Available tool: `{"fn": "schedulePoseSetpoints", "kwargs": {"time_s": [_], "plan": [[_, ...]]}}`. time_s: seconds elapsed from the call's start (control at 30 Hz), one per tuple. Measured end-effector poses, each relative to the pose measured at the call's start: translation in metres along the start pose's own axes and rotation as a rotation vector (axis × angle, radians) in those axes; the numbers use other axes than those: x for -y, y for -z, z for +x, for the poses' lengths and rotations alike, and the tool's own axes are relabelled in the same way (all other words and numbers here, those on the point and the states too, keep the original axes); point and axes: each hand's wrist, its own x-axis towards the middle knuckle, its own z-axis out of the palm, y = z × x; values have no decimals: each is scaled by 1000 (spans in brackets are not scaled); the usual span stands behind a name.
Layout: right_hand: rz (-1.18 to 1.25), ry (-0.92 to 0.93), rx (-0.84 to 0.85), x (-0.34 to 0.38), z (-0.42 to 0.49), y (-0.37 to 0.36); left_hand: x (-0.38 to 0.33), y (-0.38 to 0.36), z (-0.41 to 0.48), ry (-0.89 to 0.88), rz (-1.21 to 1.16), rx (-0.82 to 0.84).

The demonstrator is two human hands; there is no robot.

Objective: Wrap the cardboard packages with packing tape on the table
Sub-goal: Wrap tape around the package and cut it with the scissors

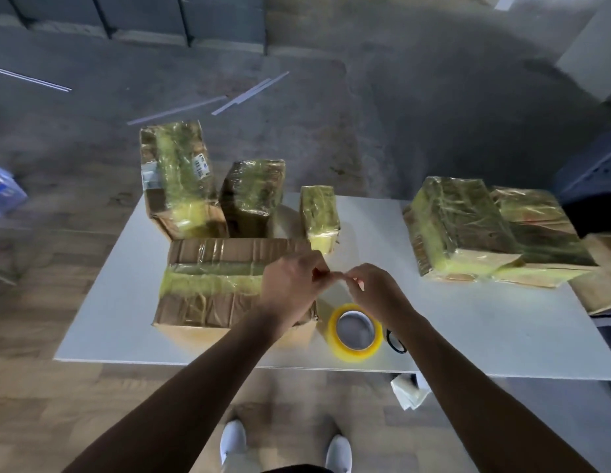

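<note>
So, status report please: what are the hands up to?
Left hand and right hand pinch the tape end. Tape roll on table, near box partly wrapped. Nothing blocking.

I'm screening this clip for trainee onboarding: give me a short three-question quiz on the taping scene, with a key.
1. True or false: the tape roll lies on the table, not in a hand.
2. On which side of the roll, by the person's sides, is the nearest box? A left, B right.
3. What do the left hand and right hand pinch between them?
Key: 1 true; 2 A; 3 a thin tape strip.
</note>
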Motion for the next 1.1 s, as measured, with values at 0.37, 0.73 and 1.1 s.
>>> {"fn": "schedulePoseSetpoints", "kwargs": {"time_s": [0.37, 0.73, 1.1], "plan": [[-218, -352, 149, -68, -43, -19, -62, -73, -9, 135, -16, 308], [389, -731, 416, -79, -48, -37, -63, -62, -19, 208, 49, 234], [476, -566, -11, -37, -6, 32, -42, -43, 22, 561, -36, 244]]}}
